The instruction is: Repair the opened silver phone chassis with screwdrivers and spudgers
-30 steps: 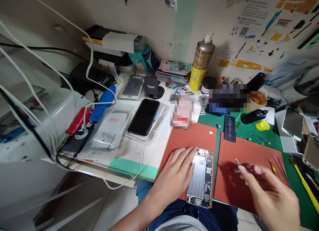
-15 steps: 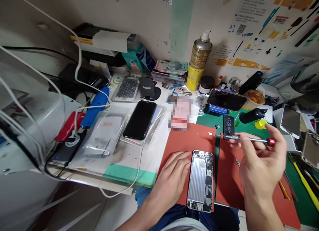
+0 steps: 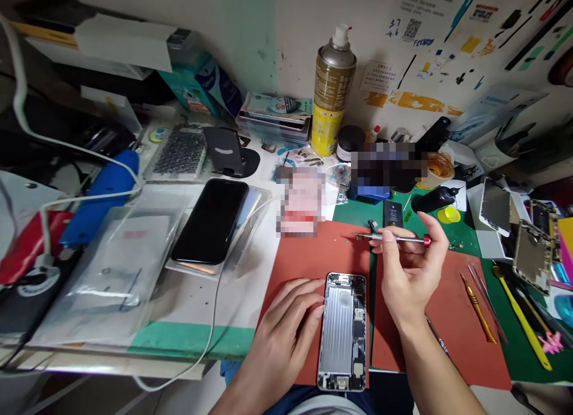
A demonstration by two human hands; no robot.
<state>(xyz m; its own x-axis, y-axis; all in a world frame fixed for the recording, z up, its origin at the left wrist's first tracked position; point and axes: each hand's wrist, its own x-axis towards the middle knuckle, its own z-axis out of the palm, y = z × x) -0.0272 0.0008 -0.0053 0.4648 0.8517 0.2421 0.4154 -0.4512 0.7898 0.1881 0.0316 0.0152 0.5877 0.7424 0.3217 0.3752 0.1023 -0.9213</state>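
An opened phone body (image 3: 338,337) lies on the red-brown mat (image 3: 290,254), its metal shell and circuit board facing up. My left hand (image 3: 290,322) rests to the left of it, fingers extended and loosely bent, with the fingertips at the phone's left edge. Above and right of the phone, my right hand (image 3: 409,271) pinches a slim silver screwdriver (image 3: 398,238) with a red end cap. The driver lies nearly level, its tip pointing left over the mat. Close to that tip are tiny loose parts, too small to name.
A black phone (image 3: 210,221) lies on plastic sleeves at left, with a white cable (image 3: 215,307) running past. Behind the mat stands a spray can (image 3: 333,92). Gold tweezers (image 3: 478,307) and a yellow-handled tool (image 3: 523,319) lie at right. A dark battery (image 3: 393,215) lies on the green mat.
My right hand has moved left with the screwdriver, its tip now farther in over the left mat. The view has shifted right; my left hand stays beside the phone body.
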